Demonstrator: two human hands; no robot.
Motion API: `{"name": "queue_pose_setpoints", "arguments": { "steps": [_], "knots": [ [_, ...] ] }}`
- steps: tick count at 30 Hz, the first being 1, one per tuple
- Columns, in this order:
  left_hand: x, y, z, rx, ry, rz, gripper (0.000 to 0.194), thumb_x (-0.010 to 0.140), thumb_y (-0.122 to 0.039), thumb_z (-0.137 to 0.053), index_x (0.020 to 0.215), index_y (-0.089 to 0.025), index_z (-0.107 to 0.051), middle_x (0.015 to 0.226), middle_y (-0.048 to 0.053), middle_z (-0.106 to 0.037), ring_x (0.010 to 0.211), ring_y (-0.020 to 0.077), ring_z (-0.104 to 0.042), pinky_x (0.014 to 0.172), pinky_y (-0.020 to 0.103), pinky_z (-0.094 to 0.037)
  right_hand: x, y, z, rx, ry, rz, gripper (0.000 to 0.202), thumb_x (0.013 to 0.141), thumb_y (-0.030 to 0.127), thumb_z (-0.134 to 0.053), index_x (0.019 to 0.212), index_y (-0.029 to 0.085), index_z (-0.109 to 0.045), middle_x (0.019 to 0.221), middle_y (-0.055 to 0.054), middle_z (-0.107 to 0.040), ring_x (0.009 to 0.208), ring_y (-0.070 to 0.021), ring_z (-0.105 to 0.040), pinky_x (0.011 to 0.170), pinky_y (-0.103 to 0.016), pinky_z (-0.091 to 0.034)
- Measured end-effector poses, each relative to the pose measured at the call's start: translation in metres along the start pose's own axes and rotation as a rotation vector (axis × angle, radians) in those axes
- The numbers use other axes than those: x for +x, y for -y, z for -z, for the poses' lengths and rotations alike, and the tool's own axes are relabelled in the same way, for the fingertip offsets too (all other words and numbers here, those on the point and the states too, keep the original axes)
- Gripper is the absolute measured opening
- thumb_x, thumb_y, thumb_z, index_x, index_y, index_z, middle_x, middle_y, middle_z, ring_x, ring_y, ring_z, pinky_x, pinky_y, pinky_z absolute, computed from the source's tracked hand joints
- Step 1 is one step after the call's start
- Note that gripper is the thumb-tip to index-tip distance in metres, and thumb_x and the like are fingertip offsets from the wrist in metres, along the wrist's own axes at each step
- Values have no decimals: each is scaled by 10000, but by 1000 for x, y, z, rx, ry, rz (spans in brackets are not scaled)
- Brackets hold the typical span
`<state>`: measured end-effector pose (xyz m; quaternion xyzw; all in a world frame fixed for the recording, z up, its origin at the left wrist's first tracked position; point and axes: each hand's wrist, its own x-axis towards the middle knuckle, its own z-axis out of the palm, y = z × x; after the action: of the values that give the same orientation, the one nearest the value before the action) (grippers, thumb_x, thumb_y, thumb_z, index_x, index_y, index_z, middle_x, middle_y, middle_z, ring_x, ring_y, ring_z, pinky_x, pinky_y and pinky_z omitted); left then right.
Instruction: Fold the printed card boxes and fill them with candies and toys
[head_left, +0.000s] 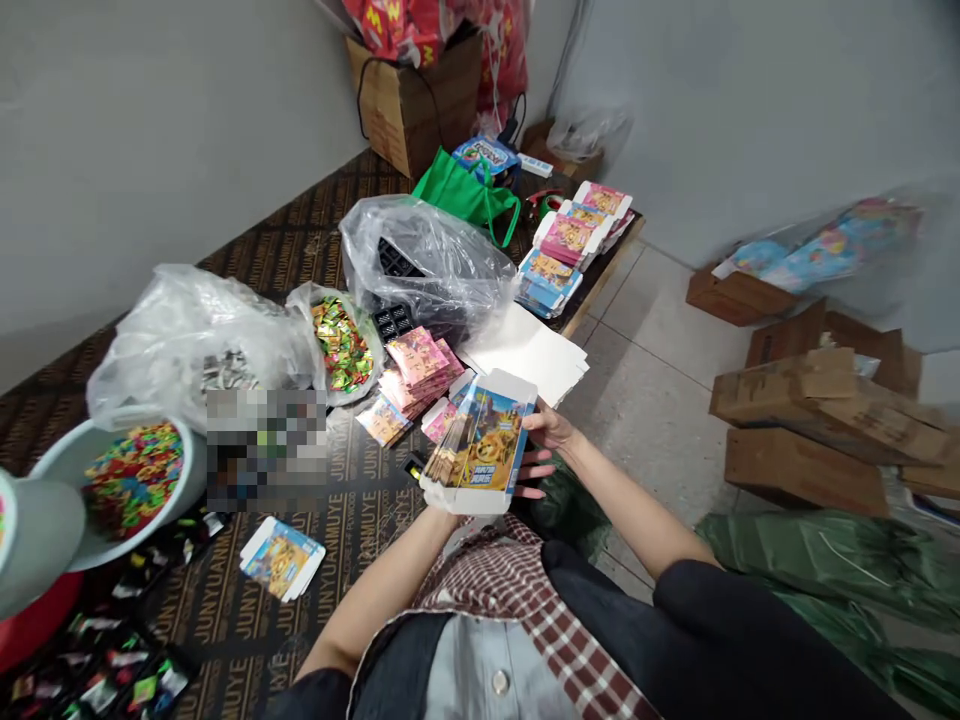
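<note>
A fanned stack of flat printed cartons [491, 440], blue with a yellow cartoon animal, is in front of my body. My right hand [546, 440] grips its right edge, thumb on the edge and fingers stretched out underneath. The wrist of my left hand [448, 517] runs beneath the stack's lower left side; its fingers are hidden. Just beyond lie pink cartons [420, 365] in a loose pile and white sheets of card [529, 350]. Apart on the left, a small pile of blue cartons [283, 560] rests on the patterned board table [360, 590].
Pink and blue carton stacks [570, 240] line the table's far right edge. A clear bag [427, 250] holds black trays. A bag of small wrapped packets [341, 345] and a tub of colourful pieces [191, 465] stand left. Cardboard boxes [810, 470] sit on the floor.
</note>
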<state>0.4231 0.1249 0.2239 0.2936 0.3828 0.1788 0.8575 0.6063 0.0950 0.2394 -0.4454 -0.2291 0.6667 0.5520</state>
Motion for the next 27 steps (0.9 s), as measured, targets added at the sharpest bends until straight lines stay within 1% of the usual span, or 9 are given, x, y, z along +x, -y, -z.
{"name": "queue_pose_setpoints", "arguments": {
  "steps": [3, 5, 7, 9, 11, 15, 22, 25, 27],
  "knots": [
    [-15, 7, -8, -116, 246, 241, 692, 781, -734, -515, 1095, -153, -721, 1064, 203, -732, 971, 374, -710, 722, 487, -574, -4, 4, 3, -176, 88, 27, 487, 497, 321, -824, 954, 212, -696, 915, -39, -731, 908, -254, -678, 808, -367, -545],
    [-20, 10, -1, -177, 326, 316, 607, 733, -653, -631, 1060, -148, -713, 1038, 180, -739, 909, 336, -722, 715, 464, -579, -7, 5, 8, -313, -14, 101, 620, 436, 294, -878, 1022, 214, -693, 1080, -56, -705, 1005, -254, -641, 860, -355, -518],
    [-20, 14, 9, -195, 262, 232, 514, 633, -533, -764, 978, -156, -706, 940, 130, -753, 839, 286, -727, 749, 436, -584, -14, -1, 9, -368, -249, 210, 625, 458, 327, -898, 1035, 225, -681, 1141, -59, -674, 1008, -230, -614, 865, -337, -503],
    [-19, 17, 18, -204, 130, 74, 514, 494, -376, -863, 933, -180, -681, 839, 59, -752, 755, 237, -720, 783, 413, -588, -23, -14, 3, -280, -382, 227, 452, 581, 420, -865, 942, 223, -677, 1017, -48, -688, 887, -193, -616, 810, -319, -508],
    [-19, 18, 23, -175, 3, -60, 580, 397, -229, -887, 928, -190, -656, 796, 11, -745, 685, 201, -705, 790, 396, -593, -32, -31, -5, -73, -328, 134, 336, 678, 473, -818, 840, 220, -668, 838, -23, -687, 744, -165, -610, 725, -301, -516],
    [-26, 16, 22, -74, -113, -131, 562, 362, -154, -880, 873, -156, -647, 791, 29, -753, 656, 197, -702, 749, 369, -604, -43, -54, -13, 231, -155, -46, 288, 645, 341, -869, 805, 220, -662, 678, 23, -678, 589, -141, -599, 586, -272, -508],
    [-37, 21, 15, -7, -163, -152, 555, 307, -126, -873, 817, -143, -656, 770, 32, -752, 658, 205, -703, 719, 353, -604, -47, -53, -8, 255, -9, -149, 214, 677, 237, -835, 784, 207, -652, 665, 30, -687, 604, -129, -632, 612, -257, -524],
    [-39, 26, 20, -28, -185, -133, 567, 369, -253, -892, 876, -160, -656, 808, 44, -750, 745, 237, -720, 799, 380, -595, -49, -45, -10, 286, -14, -149, 261, 664, 259, -867, 727, 200, -620, 621, 55, -633, 559, -85, -572, 577, -208, -490],
    [-40, 28, 24, -50, -196, -107, 517, 472, -395, -861, 890, -175, -653, 785, 50, -742, 809, 272, -730, 824, 403, -590, -51, -38, -9, 297, 3, -171, 318, 666, 309, -881, 693, 197, -585, 537, 82, -537, 465, -54, -457, 476, -178, -407]
  ]
}}
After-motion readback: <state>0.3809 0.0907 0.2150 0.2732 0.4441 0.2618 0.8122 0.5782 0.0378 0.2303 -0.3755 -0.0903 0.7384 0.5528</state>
